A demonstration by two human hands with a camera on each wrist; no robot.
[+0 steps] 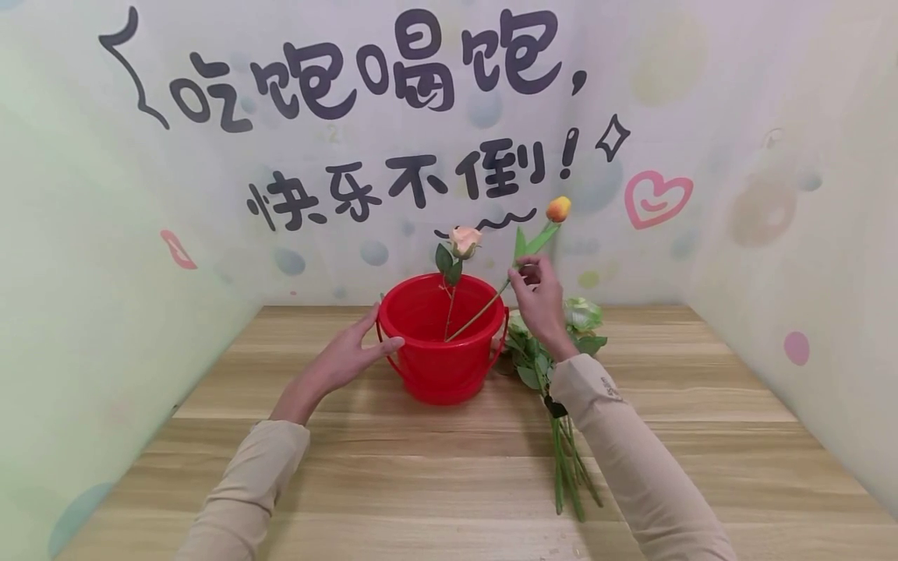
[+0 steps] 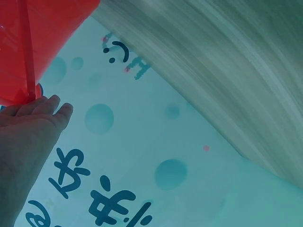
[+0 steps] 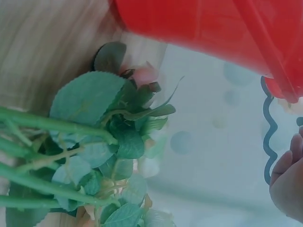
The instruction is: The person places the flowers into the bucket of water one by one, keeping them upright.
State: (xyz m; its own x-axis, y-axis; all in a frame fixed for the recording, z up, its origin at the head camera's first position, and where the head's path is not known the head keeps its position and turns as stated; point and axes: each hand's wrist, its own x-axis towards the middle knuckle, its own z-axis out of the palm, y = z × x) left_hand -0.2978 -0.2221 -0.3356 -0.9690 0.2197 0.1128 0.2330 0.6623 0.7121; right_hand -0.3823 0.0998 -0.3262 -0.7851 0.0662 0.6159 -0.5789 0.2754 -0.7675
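Observation:
A red bucket (image 1: 442, 374) stands on the table in the head view. My left hand (image 1: 348, 351) rests against its left side near the rim, with thumb and fingers spread; in the left wrist view the fingertips (image 2: 53, 106) reach past the rim. With my right hand (image 1: 539, 300) I pinch the stem of an orange-yellow tulip (image 1: 558, 209) above the bucket's right side. The tulip tilts to the right and its stem's lower end is inside the bucket. A pale pink rose (image 1: 464, 241) stands in the bucket, its stem leaning slightly.
A bunch of flowers (image 1: 528, 366) lies on the wooden table (image 1: 393, 483) to the right of the bucket, tied with a black band (image 1: 554, 407), its green stems toward me. My right forearm partly covers it. A printed wall (image 1: 393, 257) stands behind the table.

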